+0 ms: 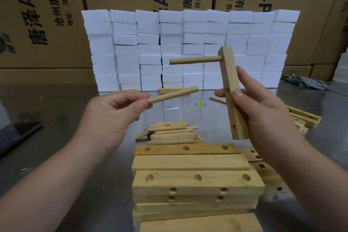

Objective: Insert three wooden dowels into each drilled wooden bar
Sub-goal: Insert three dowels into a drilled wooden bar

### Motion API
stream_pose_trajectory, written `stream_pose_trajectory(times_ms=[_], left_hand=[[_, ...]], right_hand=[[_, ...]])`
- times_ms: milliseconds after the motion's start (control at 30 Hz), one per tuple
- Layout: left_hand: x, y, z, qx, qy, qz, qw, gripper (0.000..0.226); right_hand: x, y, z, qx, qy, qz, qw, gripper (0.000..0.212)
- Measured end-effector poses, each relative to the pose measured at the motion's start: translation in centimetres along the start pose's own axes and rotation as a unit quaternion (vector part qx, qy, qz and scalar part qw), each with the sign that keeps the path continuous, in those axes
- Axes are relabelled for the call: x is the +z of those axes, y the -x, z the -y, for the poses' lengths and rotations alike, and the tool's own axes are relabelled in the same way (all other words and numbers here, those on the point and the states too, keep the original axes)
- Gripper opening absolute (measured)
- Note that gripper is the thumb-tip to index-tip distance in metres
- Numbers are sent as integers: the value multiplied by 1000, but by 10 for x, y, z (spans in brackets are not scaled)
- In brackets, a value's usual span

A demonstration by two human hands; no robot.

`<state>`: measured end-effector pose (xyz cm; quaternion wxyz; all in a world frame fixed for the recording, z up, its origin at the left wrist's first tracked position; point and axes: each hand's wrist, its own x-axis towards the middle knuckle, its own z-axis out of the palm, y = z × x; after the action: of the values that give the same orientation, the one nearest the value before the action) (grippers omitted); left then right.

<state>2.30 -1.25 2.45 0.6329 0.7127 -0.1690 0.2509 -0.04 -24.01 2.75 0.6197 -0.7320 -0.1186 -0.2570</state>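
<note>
My right hand [263, 111] grips a drilled wooden bar [230, 73] held nearly upright above the table. One dowel [194, 60] sticks out to the left from the bar's top hole; two lower holes show open. My left hand [113, 113] pinches a loose dowel [174, 94] by its near end, its far tip pointing right toward the bar, a short gap away. A pile of loose dowels [171, 133] lies on the table below. A stack of drilled bars [195, 181] stands in front of me.
A wall of white foam blocks [188, 49] stands at the back of the metal table [66, 156], with cardboard boxes [47, 15] behind. More bars [305, 117] lie at the right. A dark flat object [17, 133] sits at the left edge, a grey rag [305, 81] far right.
</note>
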Motion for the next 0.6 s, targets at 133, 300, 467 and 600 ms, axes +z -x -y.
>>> stream_pose_trajectory(times_ms=[133, 300, 467, 600], left_hand=[[7, 5, -8, -4, 26, 22, 999, 10], [11, 9, -13, 10, 12, 36, 999, 26], [14, 12, -15, 28, -6, 38, 999, 26], [16, 13, -16, 38, -8, 33, 999, 25]], right_hand=[[1, 2, 3, -37, -9, 42, 998, 41], [3, 4, 5, -65, -17, 75, 995, 47], [4, 7, 5, -75, -19, 84, 993, 44], [4, 6, 3, -93, -18, 83, 992, 46]])
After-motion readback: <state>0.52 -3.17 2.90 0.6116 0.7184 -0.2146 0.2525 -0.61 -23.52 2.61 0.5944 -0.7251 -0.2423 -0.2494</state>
